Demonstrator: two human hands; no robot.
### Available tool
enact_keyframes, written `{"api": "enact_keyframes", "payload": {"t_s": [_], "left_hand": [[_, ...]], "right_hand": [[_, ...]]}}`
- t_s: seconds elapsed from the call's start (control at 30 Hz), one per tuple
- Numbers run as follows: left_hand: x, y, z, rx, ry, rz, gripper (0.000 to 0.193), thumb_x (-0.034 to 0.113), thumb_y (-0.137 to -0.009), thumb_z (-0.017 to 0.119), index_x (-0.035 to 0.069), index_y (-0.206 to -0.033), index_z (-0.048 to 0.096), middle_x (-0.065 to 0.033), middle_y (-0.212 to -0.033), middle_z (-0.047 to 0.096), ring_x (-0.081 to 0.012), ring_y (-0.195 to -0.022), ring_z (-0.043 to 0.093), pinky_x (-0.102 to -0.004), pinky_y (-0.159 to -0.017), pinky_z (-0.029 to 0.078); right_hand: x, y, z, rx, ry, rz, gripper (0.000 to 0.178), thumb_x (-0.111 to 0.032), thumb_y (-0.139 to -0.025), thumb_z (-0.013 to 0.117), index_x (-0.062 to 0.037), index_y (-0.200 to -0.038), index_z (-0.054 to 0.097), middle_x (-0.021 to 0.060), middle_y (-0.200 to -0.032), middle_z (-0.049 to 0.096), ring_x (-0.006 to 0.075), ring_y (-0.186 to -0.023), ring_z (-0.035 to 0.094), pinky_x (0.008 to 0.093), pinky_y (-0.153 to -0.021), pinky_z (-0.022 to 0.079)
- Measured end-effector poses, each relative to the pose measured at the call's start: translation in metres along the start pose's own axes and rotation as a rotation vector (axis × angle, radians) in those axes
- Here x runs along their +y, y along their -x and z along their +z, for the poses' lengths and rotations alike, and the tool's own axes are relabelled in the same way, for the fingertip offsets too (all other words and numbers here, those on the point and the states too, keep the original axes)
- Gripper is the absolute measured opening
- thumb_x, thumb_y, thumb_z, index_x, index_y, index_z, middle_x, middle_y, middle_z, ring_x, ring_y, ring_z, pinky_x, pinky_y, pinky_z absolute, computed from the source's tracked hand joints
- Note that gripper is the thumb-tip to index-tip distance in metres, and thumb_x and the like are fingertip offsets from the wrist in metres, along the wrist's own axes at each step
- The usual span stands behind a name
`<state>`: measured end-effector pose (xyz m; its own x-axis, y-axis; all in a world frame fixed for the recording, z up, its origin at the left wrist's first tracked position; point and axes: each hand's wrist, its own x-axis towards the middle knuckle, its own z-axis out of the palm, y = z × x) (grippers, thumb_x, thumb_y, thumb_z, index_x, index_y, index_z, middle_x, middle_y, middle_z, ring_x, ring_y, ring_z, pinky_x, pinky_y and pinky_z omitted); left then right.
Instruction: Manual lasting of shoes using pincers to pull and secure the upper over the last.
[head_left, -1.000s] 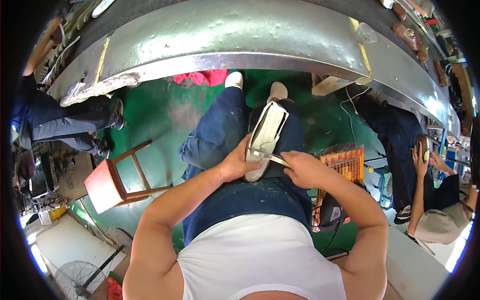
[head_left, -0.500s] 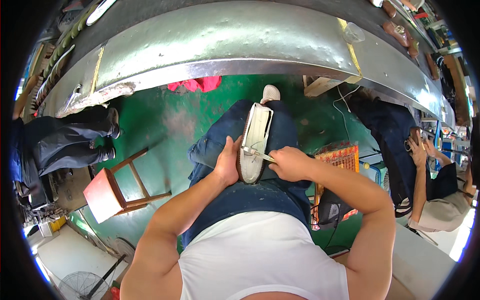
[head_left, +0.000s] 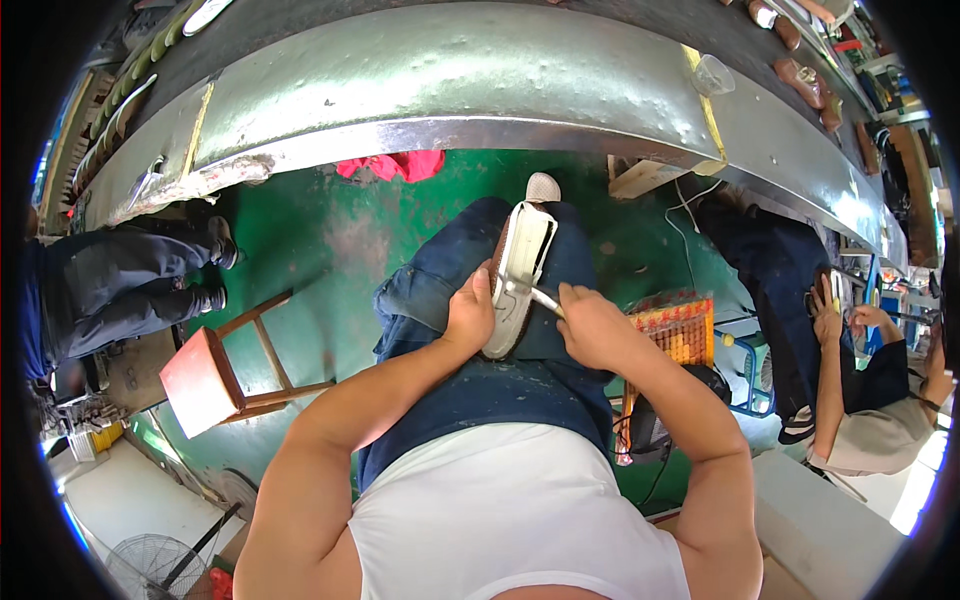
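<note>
A pale cream shoe (head_left: pixel 509 325) with a brown edge along its left side lies lengthwise over my lap. Its long opening faces up at the far end. My left hand (head_left: pixel 471 312) is wrapped round the shoe's left side, thumb upward. From the right, my right hand (head_left: pixel 592 325) grips the pale handle of a slim tool (head_left: pixel 546 299). The tool's metal head rests at or just over the middle of the shoe's upper; blur hides its exact kind.
A metal-covered bench (head_left: pixel 440 85) spans the far side, with a clear plastic cup (head_left: pixel 713 75) and brown shoes (head_left: pixel 803 80) on it. A red-topped stool (head_left: pixel 205 380) stands left. An orange patterned box (head_left: pixel 685 330) is right. Co-workers' legs (head_left: pixel 140 270) and hands (head_left: pixel 827 315) appear at both sides.
The tool has turned and its head sits a little farther up the shoe. My right hand has shifted slightly right, and my left hand has slid slightly farther along the shoe's side.
</note>
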<state>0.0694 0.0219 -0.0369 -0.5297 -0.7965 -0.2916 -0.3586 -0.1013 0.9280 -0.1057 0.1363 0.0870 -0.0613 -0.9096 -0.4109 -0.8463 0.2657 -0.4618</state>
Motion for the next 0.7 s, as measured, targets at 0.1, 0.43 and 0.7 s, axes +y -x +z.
{"api": "enact_keyframes", "payload": {"t_s": [0.1,0.43,0.7], "left_hand": [[0.028,0.009,-0.003,-0.036,-0.146,0.117,0.049,0.029,-0.107,0.034,-0.003,-0.142,0.045,-0.0271,-0.126,0.061,-0.0411,-0.119,0.059,-0.0401,-0.099,0.047],[0.028,-0.003,-0.017,-0.252,-0.49,0.464,0.058,0.019,-0.101,0.047,0.014,-0.155,0.025,-0.0435,-0.134,0.043,-0.0543,-0.108,0.057,-0.0504,-0.09,0.053],[0.055,-0.008,-0.017,-0.393,-0.647,0.299,0.058,0.03,-0.102,0.046,0.021,-0.155,0.025,-0.0427,-0.136,0.041,-0.0524,-0.102,0.061,-0.0503,-0.086,0.054]], "right_hand": [[0.002,-0.017,-0.006,0.037,0.061,0.056,0.037,-0.011,-0.085,0.065,0.0122,-0.112,0.055,0.0281,-0.098,0.063,0.0418,-0.097,0.063,0.0472,-0.086,0.051],[0.038,-0.021,0.01,-0.128,-0.561,0.224,0.027,-0.024,-0.089,0.065,0.0013,-0.095,0.061,0.0172,-0.086,0.068,0.031,-0.07,0.068,0.039,-0.066,0.055],[0.035,-0.047,-0.016,0.053,-0.406,0.167,0.038,-0.032,-0.099,0.054,0.0046,-0.093,0.057,0.0214,-0.081,0.067,0.0343,-0.07,0.067,0.0437,-0.065,0.053]]}}
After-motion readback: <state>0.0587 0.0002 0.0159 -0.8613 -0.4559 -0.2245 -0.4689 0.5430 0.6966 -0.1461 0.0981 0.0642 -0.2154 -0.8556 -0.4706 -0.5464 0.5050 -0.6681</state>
